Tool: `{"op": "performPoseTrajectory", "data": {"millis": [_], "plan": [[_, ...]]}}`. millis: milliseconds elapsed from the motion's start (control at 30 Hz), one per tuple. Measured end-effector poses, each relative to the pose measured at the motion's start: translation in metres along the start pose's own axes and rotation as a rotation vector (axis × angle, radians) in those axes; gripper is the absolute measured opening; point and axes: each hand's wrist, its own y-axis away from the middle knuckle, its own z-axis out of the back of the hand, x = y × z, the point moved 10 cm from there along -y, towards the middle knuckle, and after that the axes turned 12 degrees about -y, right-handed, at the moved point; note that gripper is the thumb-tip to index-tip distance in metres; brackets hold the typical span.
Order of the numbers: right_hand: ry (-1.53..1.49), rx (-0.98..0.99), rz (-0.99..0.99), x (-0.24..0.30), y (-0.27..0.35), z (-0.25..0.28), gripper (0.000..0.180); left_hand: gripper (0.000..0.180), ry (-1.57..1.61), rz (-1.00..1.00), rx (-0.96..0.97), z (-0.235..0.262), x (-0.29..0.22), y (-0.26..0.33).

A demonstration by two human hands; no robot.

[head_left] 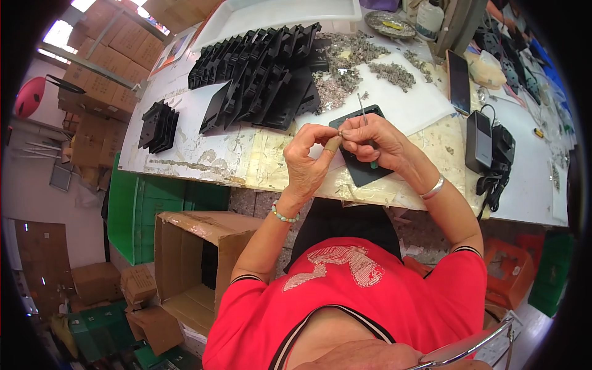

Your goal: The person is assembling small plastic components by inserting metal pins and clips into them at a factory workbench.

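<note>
Near the middle of the frame, a thin metal pin (pixel 362 108) was held up by the right hand (pixel 373 143). The fingers of that hand were pinched narrow around the low end of the pin, so the top end stuck up free. The left hand (pixel 311 161) was pressed close against the right one, with its fingertips curled tight on something very small at the foot of the pin. What that small piece was could not be told.

The pin looked light, stiff and smooth, so it could likely slip or bend if it was squeezed in the wrong spot. The low end, close to the fingers, seemed the best place for it to be gripped.

Under the hands a flat black plate (pixel 361 166) was laid on the worn table (pixel 203 161), close to the near edge. Toward the top of the frame a row of black plastic parts (pixel 259 74) was stacked, and beside it, further right, a heap of small grey metal bits (pixel 357 61) was spread on white paper. To the right a black charger box (pixel 478 140) was set. Some open room was left on the table to the left of the hands. Below the table edge, at lower left, an open cardboard box (pixel 197 265) was standing.
</note>
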Motion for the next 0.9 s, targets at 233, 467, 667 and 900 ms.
{"op": "performPoseTrajectory", "data": {"millis": [233,467,667,900], "plan": [[-0.057,0.03,-0.055,-0.006,0.0,-0.002,0.013,0.013,-0.038,-0.093,-0.055,0.005,-0.009,-0.003],[-0.027,0.025,-0.018,-0.007,-0.002,-0.006,0.015,0.016,0.14,0.025,0.009,-0.001,0.012,0.0],[0.257,-0.081,0.154,0.01,0.002,-0.008,0.02,0.017,0.065,-0.041,-0.039,0.002,0.009,-0.004],[0.578,-0.219,0.275,0.022,0.005,-0.002,0.019,0.019,-0.232,-0.139,-0.071,0.001,-0.007,-0.003]]}}
